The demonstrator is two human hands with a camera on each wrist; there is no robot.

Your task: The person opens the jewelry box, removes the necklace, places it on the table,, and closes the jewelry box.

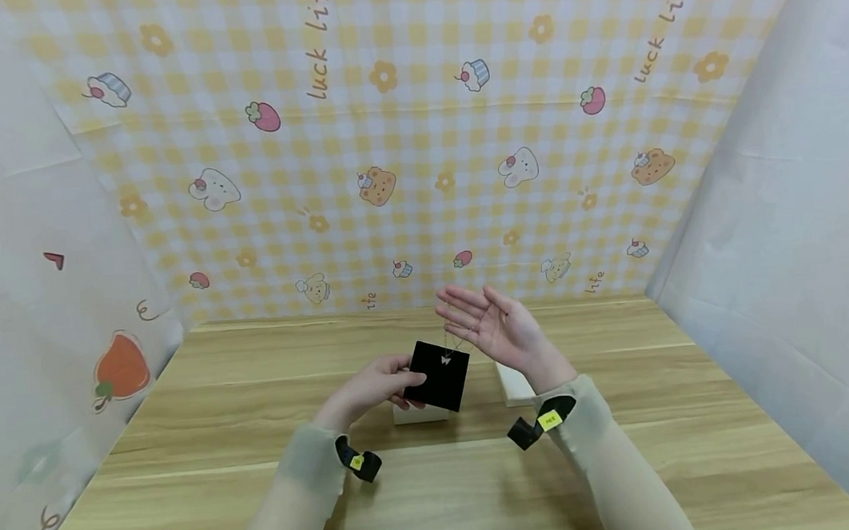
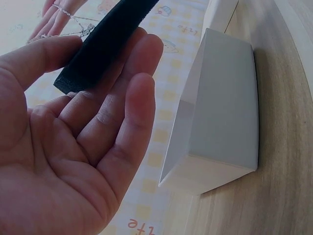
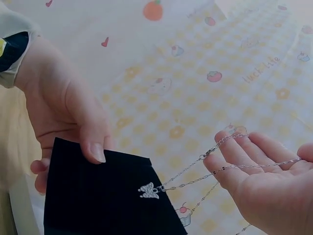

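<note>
My left hand [image 1: 373, 386] grips a flat black velvety pad [image 1: 441, 384] by its left side, thumb on top and fingers beneath. On the pad's far edge lies the small silver butterfly pendant [image 3: 148, 191] of a necklace. Its thin silver chain [image 3: 234, 166] runs up and drapes over my right hand [image 1: 496, 329], which is palm up with its fingers extended. In the left wrist view, the pad [image 2: 100, 54] is seen almost edge-on, and the right hand is partly cut off at the top left.
Below the pad stands an open white box [image 1: 421, 415] on the wood-grain table [image 1: 259, 402]. Another white box piece [image 1: 516, 387] lies behind the right wrist, partly hidden. A checked cloth [image 1: 418, 137] with printed cartoons covers the back wall, and white cloth hangs at both sides.
</note>
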